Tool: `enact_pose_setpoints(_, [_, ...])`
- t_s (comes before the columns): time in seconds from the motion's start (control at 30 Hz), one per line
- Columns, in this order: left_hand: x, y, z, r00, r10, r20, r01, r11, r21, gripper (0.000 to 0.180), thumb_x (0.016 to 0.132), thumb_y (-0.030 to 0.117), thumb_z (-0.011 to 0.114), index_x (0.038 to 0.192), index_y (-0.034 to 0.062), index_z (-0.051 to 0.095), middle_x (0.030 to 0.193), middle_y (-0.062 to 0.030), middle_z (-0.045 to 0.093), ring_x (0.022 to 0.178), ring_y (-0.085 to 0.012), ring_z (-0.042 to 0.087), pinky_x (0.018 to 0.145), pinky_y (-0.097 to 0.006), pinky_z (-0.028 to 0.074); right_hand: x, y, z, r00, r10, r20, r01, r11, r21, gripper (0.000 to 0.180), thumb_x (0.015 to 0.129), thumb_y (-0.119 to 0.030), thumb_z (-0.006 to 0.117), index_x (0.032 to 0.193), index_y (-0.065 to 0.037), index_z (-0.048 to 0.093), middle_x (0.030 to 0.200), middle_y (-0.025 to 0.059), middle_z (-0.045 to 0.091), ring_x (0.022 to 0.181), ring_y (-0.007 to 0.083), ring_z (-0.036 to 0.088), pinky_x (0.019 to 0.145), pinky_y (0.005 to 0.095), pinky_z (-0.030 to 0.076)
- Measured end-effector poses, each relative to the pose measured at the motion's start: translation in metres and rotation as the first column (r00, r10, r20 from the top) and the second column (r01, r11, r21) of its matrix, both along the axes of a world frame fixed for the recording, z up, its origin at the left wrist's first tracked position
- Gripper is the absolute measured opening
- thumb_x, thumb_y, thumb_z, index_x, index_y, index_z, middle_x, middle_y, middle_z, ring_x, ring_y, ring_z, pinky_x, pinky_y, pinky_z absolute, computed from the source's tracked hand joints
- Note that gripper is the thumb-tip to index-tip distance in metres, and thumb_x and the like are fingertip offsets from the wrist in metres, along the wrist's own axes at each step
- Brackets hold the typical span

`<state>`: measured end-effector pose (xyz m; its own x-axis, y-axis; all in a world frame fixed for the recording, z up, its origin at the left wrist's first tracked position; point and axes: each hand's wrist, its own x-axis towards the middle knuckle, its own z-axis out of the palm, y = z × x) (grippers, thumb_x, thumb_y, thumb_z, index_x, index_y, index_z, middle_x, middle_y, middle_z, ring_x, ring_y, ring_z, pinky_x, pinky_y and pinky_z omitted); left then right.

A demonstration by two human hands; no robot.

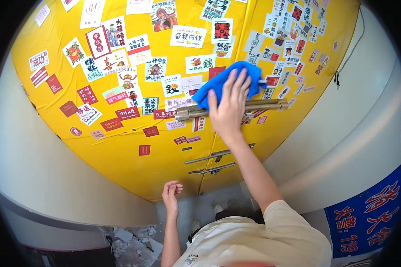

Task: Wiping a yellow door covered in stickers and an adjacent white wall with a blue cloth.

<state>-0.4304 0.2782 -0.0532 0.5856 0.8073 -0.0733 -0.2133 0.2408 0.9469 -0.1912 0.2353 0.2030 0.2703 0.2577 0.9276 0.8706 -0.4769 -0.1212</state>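
From where I stand, the right hand [227,107] has its grip on a bunched bright-blue cloth [214,84] near the yellow double door's [116,149] metal handle [267,104] (the left hand [171,192], half-curled, looks empty), where careless rubbing could snag and peel flat, colourful stickers [188,36].

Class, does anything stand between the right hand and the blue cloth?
Nothing visible does: the right hand's fingers lie directly on the blue cloth. The bar handle passes behind the hand, not between them.

From the wearer's head, a fisheye camera looks down at yellow doors [165,155] just ahead.
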Motion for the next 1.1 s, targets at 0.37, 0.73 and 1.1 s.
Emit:
enact_pose_setpoints(0.37, [0.021, -0.067, 0.008, 0.993, 0.084, -0.077, -0.083, 0.996, 0.009, 0.019, 0.098, 0.018, 0.049, 0.104, 0.0042, 0.060, 0.090, -0.0064, 0.066, 0.078, -0.0119, 0.061, 0.072, -0.024, 0.047, 0.182, -0.145, 0.002, 0.942, -0.183, -0.280, 0.270, 0.910, 0.315, 0.067, 0.101, -0.030, 0.038, 0.148, 0.010, 0.013, 0.154, 0.0324, 0.010, 0.142, 0.0513, 0.009, 0.116, 0.0538, 0.012])
enact_pose_setpoints(0.73, [0.128, -0.105, 0.018, 0.989, -0.079, -0.128, 0.090, 0.992, 0.086, 0.020, 0.096, 0.018, 0.051, 0.105, 0.0040, 0.062, 0.091, -0.0056, 0.065, 0.083, -0.0126, 0.061, 0.079, -0.027, 0.048, 0.278, -0.269, -0.163, 0.857, -0.158, -0.491, 0.267, 0.950, 0.160, 0.065, 0.102, -0.026, 0.042, 0.151, 0.003, 0.011, 0.157, 0.0274, 0.008, 0.144, 0.0471, 0.009, 0.118, 0.0475, 0.014])
enact_pose_setpoints(1.1, [0.172, -0.147, 0.006, 0.932, -0.324, -0.163, 0.324, 0.946, -0.025, 0.021, 0.097, 0.018, 0.049, 0.108, 0.0028, 0.060, 0.094, -0.0067, 0.065, 0.086, -0.0145, 0.061, 0.082, -0.029, 0.048, 0.172, -0.187, -0.205, 0.897, 0.039, -0.440, 0.024, 0.991, 0.135, 0.071, 0.094, -0.019, 0.057, 0.150, 0.001, 0.020, 0.156, 0.0272, 0.012, 0.141, 0.0532, 0.012, 0.114, 0.0546, 0.020])
